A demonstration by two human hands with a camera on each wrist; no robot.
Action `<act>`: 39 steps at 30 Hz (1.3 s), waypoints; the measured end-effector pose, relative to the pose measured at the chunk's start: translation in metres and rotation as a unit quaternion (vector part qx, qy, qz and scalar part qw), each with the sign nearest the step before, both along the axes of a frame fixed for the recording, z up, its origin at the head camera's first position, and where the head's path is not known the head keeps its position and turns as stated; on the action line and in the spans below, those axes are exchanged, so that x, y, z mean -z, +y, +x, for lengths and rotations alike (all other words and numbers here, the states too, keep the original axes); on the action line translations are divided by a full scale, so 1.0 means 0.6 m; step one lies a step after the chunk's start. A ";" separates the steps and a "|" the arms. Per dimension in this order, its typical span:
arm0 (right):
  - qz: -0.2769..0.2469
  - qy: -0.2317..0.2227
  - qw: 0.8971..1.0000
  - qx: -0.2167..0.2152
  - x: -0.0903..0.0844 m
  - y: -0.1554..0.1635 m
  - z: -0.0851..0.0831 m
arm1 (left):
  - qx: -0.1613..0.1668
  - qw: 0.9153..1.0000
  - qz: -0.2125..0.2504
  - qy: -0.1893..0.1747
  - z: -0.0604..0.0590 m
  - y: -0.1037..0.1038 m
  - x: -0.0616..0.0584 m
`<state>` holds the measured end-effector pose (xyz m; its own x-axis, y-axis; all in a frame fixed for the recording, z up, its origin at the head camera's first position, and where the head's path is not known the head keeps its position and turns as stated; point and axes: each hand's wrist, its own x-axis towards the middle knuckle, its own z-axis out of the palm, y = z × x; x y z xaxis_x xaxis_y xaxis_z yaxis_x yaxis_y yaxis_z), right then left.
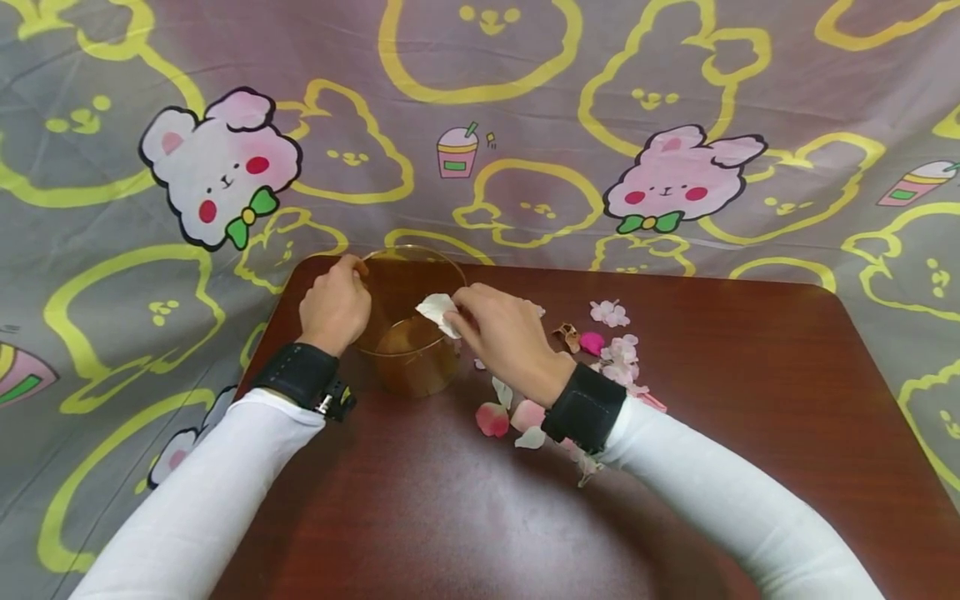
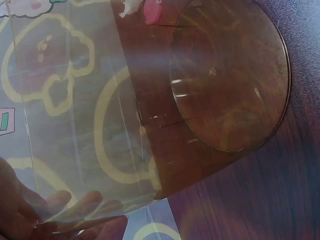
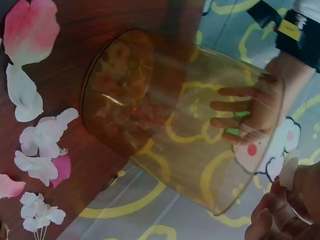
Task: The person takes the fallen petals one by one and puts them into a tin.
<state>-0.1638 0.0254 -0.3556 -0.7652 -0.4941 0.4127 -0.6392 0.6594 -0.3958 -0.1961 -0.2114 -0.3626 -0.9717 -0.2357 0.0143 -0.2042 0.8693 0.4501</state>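
A clear amber-tinted glass jar (image 1: 408,321) stands on the dark wooden table (image 1: 750,417) near its far left corner. My left hand (image 1: 335,304) grips the jar's left wall, fingers (image 3: 240,112) curled round the outside of the glass (image 2: 150,100). My right hand (image 1: 498,329) pinches a white petal (image 1: 438,312) at the jar's right rim; the same petal (image 3: 289,170) shows at my fingertips in the right wrist view. The inside of the jar (image 3: 175,125) looks bare.
Loose pink and white petals (image 1: 517,417) and small blossoms (image 1: 618,350) lie on the table right of the jar, seen also as petals (image 3: 30,35) in the right wrist view. A cartoon rabbit cloth (image 1: 675,108) surrounds the table.
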 end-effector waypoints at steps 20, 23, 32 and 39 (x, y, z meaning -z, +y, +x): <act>0.024 -0.002 1.000 0.018 0.002 -0.044 -0.011 | -0.004 1.000 0.001 -0.003 0.001 -0.002 0.000; 0.029 -0.002 0.999 0.018 0.000 -0.048 -0.011 | -0.003 1.000 0.001 -0.002 0.001 -0.001 -0.001; 0.057 -0.001 0.998 0.018 -0.004 -0.053 -0.009 | -0.002 1.000 0.002 -0.005 0.002 -0.001 -0.003; 0.061 0.005 0.998 0.014 -0.009 -0.052 -0.004 | -0.001 1.000 0.003 -0.010 0.001 -0.002 -0.004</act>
